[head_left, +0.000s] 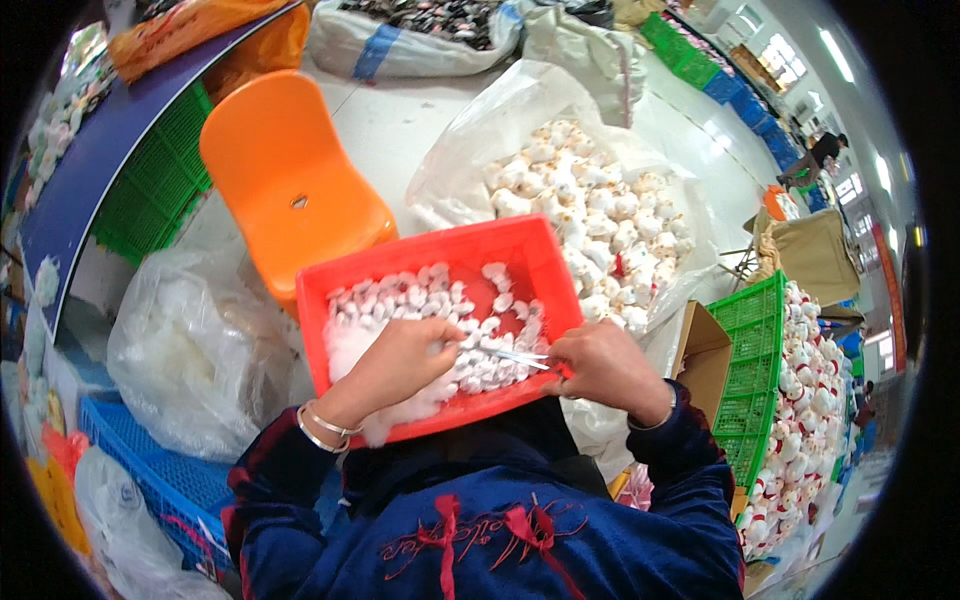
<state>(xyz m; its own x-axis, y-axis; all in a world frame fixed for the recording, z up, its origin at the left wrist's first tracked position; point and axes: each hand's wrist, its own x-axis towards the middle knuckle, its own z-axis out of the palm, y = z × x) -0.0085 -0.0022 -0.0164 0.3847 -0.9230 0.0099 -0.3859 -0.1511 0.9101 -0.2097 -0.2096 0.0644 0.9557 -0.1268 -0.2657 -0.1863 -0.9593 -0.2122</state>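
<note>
A red plastic tub [440,425] sits in front of me, holding many small white fabric pieces [400,292] and a heap of white fluffy stuffing [350,345]. Over its right side, my right hand [607,368] is closed on the end of a slim metal tool that looks like forceps [512,354]. The tool's two arms spread apart near that hand, and its other end points to my left hand [405,362]. My left hand is pinched above the stuffing, at the tool's narrow end. What its fingertips hold is hidden; it may be a small white piece.
An orange chair [290,150] stands beyond the tub. A clear bag of white plush pieces [610,215] lies at the far right. Green crates [745,370] with plush toys stand on the right. On the left are a clear bag of stuffing [190,345] and a blue crate [165,480].
</note>
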